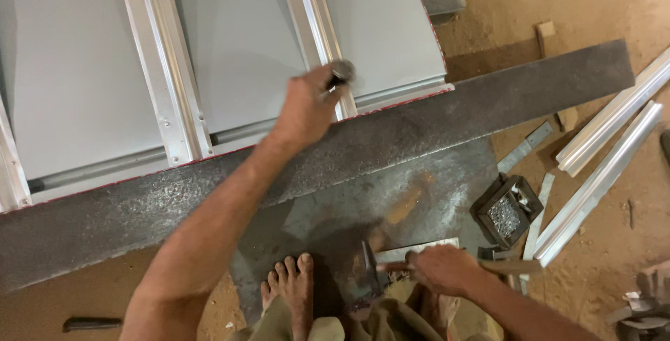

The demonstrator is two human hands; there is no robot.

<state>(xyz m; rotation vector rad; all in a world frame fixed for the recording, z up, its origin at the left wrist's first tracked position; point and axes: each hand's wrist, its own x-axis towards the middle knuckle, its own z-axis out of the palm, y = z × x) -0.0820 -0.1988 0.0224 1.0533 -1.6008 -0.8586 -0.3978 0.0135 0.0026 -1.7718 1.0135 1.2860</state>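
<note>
Head view: right hand (443, 268) fingers clamp a hammer (370, 269), handle lying crosswise, while left hand (307, 107) grips a punch (340, 73).

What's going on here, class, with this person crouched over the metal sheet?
A barefoot person crouches on the ground by a grey panel with aluminium ribs. The left hand presses a small dark round tool against one rib near the panel's edge. The right hand grips a hammer low by the knees. A small box of screws sits to the right.
</note>
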